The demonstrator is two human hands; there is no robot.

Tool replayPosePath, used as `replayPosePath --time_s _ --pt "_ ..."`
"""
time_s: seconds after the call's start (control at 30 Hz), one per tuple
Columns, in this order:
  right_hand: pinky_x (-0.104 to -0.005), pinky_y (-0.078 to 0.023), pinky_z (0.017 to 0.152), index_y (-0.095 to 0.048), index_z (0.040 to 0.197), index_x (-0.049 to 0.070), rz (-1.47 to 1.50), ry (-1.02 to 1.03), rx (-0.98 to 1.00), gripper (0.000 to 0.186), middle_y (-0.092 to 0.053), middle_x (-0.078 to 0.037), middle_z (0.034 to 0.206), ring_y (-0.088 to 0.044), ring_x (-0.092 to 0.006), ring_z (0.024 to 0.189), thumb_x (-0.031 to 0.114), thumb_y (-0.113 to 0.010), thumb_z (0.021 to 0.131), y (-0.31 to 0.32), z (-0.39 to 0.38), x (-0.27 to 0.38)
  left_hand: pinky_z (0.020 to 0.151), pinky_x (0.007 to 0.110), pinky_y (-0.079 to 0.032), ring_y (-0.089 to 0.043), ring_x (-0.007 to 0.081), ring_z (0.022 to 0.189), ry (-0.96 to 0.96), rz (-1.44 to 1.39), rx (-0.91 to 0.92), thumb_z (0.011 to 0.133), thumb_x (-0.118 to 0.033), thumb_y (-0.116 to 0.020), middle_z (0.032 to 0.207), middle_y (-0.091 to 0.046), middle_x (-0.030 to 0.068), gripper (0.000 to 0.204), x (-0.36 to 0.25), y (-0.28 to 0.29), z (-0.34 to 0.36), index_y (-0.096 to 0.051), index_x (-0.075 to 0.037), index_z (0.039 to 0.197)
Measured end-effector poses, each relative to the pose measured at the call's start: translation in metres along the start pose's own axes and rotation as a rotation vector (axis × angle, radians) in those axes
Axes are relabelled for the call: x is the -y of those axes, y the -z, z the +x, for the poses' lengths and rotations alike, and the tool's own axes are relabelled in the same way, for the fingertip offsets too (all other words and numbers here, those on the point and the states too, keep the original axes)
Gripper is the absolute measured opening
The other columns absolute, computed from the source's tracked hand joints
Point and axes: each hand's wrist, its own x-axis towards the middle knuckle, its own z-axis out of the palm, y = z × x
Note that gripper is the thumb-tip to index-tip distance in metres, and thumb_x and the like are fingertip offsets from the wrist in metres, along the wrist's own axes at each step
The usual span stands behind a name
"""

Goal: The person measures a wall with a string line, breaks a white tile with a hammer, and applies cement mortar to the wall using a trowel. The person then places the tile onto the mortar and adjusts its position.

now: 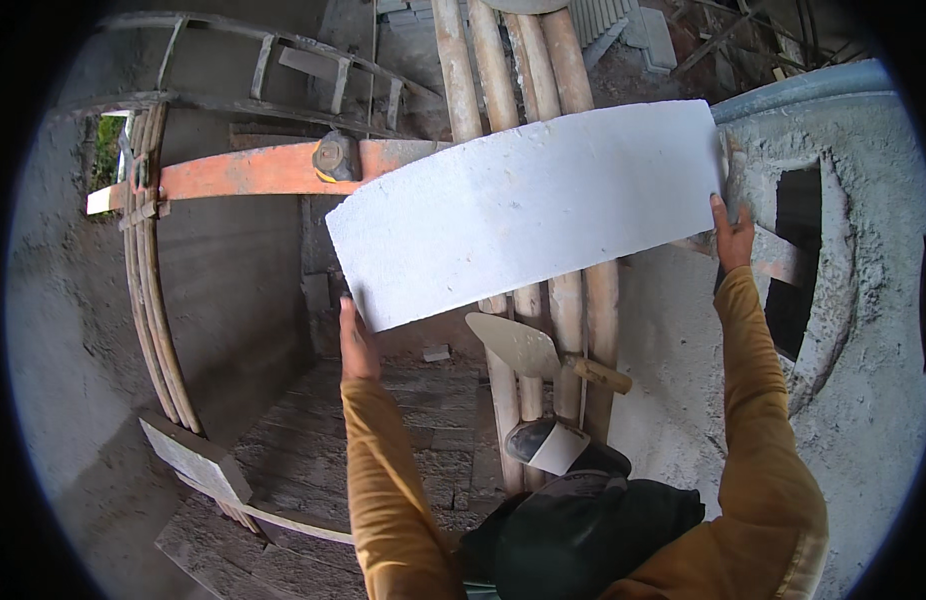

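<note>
A long white block (533,205), like lightweight concrete, is held up in front of me by its two ends. My left hand (359,345) presses against its lower left end, and my right hand (733,240) grips the opposite end; part of the fingers on each side is hidden. The block slants, its right end farther from me. Below it, a pointed trowel (518,345) with a wooden handle lies across the round poles (568,345).
A yellow-and-dark tape measure (336,158) sits on an orange plank (243,172). A ladder (261,65) lies at the far left, above upright thin poles (153,300). Another block (195,460) rests at lower left. The rough right wall (673,350) has an opening (793,250).
</note>
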Motion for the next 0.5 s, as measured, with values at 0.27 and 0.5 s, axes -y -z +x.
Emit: replayPosePath --time_s 0.27,0.5 --pt "-0.0366 -0.042 0.096 -0.05 0.121 -0.017 0.05 0.004 0.034 0.078 -0.056 -0.03 0.121 -0.056 -0.0319 0.11 0.048 -0.068 0.082 0.001 0.011 0.0 0.107 0.036 -0.031 -0.043 0.0268 0.126 0.045 0.214 -0.014 0.084 -0.063 -0.056 0.138 -0.043 0.0207 0.095 0.008 -0.005 0.049 -0.036 0.014 0.137" --pt "-0.0364 -0.042 0.096 -0.052 0.119 -0.019 0.041 -0.189 -0.083 0.082 -0.06 -0.028 0.116 -0.058 -0.0346 0.109 0.051 -0.069 0.079 -0.015 0.044 0.005 0.109 0.038 -0.029 -0.04 0.0347 0.128 -0.041 0.313 -0.105 0.075 -0.066 -0.065 0.138 -0.039 0.0302 0.112 0.001 -0.01 0.019 -0.027 0.02 0.137"
